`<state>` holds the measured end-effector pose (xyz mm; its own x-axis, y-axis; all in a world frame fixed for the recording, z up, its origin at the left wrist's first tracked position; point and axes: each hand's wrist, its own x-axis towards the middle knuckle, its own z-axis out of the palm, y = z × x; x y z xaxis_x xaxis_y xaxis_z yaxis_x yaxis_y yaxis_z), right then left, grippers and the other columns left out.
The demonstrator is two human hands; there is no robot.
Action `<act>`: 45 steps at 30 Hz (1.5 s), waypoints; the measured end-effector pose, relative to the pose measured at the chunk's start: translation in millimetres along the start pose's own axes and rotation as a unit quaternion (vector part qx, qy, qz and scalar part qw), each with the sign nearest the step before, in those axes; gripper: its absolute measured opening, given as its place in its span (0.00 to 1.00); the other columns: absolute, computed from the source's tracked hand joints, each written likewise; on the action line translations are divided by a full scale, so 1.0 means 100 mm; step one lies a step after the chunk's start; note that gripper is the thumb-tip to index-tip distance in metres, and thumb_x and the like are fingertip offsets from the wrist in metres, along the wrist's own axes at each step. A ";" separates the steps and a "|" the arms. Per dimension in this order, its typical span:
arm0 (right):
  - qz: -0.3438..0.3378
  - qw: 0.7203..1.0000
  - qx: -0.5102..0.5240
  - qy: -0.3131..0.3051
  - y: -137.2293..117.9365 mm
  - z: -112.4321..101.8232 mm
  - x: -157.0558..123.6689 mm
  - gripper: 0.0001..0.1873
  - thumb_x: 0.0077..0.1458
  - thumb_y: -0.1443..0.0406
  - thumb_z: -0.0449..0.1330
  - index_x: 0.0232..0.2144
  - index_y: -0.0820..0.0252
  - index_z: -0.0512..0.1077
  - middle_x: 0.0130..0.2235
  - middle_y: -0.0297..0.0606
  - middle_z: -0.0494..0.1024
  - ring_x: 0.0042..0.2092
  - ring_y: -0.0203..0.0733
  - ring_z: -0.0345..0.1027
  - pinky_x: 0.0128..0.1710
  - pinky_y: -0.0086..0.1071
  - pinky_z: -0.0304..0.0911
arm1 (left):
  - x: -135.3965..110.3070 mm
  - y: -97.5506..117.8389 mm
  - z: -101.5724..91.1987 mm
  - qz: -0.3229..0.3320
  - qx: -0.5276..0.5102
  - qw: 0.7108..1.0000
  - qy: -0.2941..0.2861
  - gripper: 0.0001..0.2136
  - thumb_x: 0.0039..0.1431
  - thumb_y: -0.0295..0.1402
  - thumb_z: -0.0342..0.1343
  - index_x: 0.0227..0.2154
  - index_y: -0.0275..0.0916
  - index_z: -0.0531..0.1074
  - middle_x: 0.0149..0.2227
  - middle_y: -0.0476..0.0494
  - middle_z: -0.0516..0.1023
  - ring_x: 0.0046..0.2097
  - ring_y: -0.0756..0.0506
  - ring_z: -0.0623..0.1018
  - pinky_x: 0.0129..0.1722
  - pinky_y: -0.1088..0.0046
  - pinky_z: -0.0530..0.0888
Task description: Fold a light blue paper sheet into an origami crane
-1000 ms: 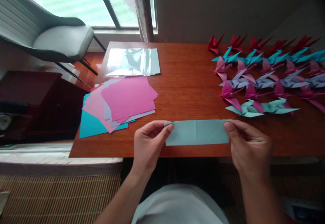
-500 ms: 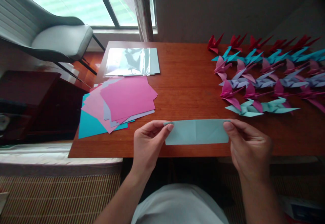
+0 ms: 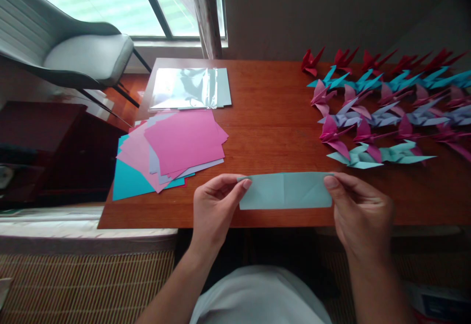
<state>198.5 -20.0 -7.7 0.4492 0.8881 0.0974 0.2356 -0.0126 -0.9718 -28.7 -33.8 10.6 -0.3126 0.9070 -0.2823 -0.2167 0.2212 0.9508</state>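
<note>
**A:** where's the pale green folded paper sitting?

**B:** it's lying at the worktop's near edge. The left hand and right hand are each pinching one end, thumb and fingertips closed on it, probably keeping the layers lined up.

**A:** and around it?

**B:** loose sheets are sitting to the left and cranes are lining up on the right, so the middle stays free. There's a chair by the window.

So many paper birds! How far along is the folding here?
Done: rows of paper birds stand on the table. In hand: the left hand and right hand pinch the ends of a pale green sheet folded into a strip. Left: a stack of flat sheets, unfolded.
</note>
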 end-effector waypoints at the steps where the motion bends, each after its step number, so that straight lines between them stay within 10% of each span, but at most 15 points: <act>1: 0.000 1.000 -0.001 -0.001 0.00 0.00 0.00 0.13 0.46 0.58 0.74 0.34 0.57 0.82 0.29 0.36 0.82 0.29 0.38 0.73 0.27 0.31 0.67 | 0.00 0.00 0.00 0.001 -0.001 1.000 -0.002 0.06 0.50 0.35 0.72 0.28 0.41 0.83 0.28 0.50 0.83 0.29 0.55 0.77 0.29 0.85 0.73; 17: -0.065 0.996 -0.012 -0.066 -0.06 0.04 0.00 0.06 0.48 0.60 0.73 0.30 0.53 0.83 0.30 0.34 0.84 0.29 0.39 0.78 0.30 0.30 0.74 | 0.04 0.09 -0.22 0.121 0.098 0.988 0.007 0.04 0.51 0.31 0.71 0.30 0.45 0.83 0.30 0.53 0.85 0.32 0.53 0.81 0.33 0.85 0.77; 24: 0.042 0.990 -0.003 -0.137 -0.03 0.15 0.16 0.08 0.47 0.59 0.74 0.32 0.53 0.84 0.32 0.35 0.85 0.32 0.41 0.80 0.32 0.31 0.76 | 0.26 0.13 -0.21 0.059 0.108 0.992 -0.041 0.04 0.49 0.33 0.72 0.27 0.42 0.83 0.27 0.50 0.84 0.28 0.52 0.80 0.27 0.84 0.75; 33: -0.017 0.992 -0.054 -0.111 0.01 0.32 0.25 0.07 0.52 0.59 0.71 0.33 0.55 0.83 0.33 0.35 0.85 0.32 0.41 0.79 0.32 0.31 0.74 | 0.44 0.12 -0.15 0.098 0.184 0.977 -0.044 0.06 0.53 0.35 0.68 0.32 0.41 0.81 0.30 0.50 0.83 0.29 0.51 0.79 0.29 0.80 0.73; 45: -0.195 0.922 -0.289 -0.170 0.00 0.46 0.41 0.08 0.62 0.64 0.60 0.34 0.56 0.79 0.34 0.39 0.80 0.37 0.44 0.73 0.39 0.37 0.67 | 0.53 0.14 -0.01 0.275 0.619 0.734 -0.040 0.05 0.65 0.31 0.54 0.34 0.42 0.73 0.39 0.44 0.79 0.41 0.42 0.77 0.34 0.68 0.68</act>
<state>177.1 37.3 -13.3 -0.0399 0.9683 0.2464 0.7856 0.1828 -0.5911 -49.2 17.1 8.6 0.0280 0.9884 0.1494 0.9448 -0.0749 0.3188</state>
